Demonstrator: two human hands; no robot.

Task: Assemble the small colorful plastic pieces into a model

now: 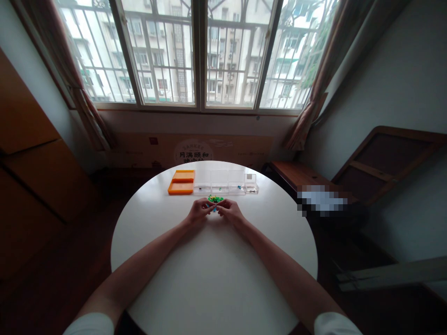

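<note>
Both my hands rest on a round white table, fingertips meeting over a small pile of green and blue pieces. My left hand is curled, its fingers pinched at the pile's left side. My right hand is curled too, pinching at the pile's right side. What each pinch holds is too small to name. Just beyond the pile stands a row of clear plastic compartment boxes with a few tiny items inside, and an orange tray sits to their left.
A barred window with curtains fills the far wall. A cardboard panel leans below it. Wooden furniture stands at the left; a wooden bench and leaning wooden frame are at the right.
</note>
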